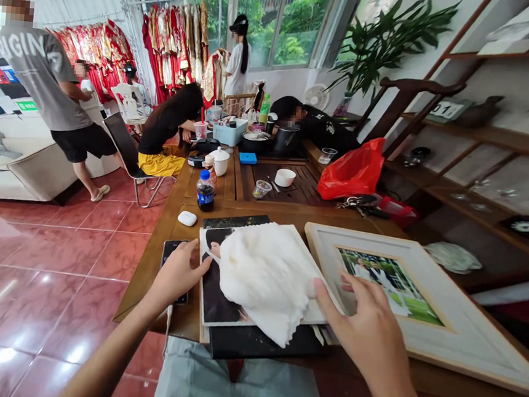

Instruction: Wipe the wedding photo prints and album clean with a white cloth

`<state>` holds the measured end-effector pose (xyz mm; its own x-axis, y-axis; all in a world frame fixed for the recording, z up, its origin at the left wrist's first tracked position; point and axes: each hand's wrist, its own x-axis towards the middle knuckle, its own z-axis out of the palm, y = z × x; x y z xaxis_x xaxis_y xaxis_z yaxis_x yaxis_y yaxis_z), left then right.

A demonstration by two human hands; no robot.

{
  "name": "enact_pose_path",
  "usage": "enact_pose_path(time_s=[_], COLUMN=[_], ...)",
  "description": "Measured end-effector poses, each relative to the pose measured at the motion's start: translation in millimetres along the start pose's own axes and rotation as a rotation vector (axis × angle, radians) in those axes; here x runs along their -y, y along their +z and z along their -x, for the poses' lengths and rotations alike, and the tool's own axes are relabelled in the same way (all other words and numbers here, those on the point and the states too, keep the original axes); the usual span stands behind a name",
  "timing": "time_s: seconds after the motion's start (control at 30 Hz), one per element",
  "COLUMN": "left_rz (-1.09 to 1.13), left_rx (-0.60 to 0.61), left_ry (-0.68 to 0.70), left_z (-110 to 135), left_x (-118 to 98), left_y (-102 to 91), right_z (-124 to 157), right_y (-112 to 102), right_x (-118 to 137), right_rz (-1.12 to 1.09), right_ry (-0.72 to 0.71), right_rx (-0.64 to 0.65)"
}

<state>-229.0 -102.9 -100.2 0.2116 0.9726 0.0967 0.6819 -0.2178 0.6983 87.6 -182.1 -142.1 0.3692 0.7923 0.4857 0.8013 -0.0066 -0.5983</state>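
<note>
Hands apart, our left hand (179, 274) touches a portrait print (218, 299), our right hand (364, 331) a white cloth (267, 279); a shelf card (448, 109) reads "01".

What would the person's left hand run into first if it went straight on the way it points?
Most likely the white cloth just ahead of the left hand, though depth is hard to judge from this view.
</note>
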Motion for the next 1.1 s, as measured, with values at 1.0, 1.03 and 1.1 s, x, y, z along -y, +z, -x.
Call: enact_pose_path(time_s=[1.0, 1.03, 1.1], left_rz=[-0.427, -0.428, -0.424], left_rx=[0.063, 0.072, 0.089], left_ry=[0.326, 0.332, 0.347], left_z=[-38, -37, -36], left_x=[-22, -23, -25], left_y=[54.2, 53.4, 52.5], right_z=[-2, 0, 4], right_y=[9, 6, 2], right_x=[17, 13, 9], right_rz=[0.33, 0.352, 0.372], right_ry=[-0.655, -0.657, -0.654], right_rx=[0.326, 0.315, 0.29])
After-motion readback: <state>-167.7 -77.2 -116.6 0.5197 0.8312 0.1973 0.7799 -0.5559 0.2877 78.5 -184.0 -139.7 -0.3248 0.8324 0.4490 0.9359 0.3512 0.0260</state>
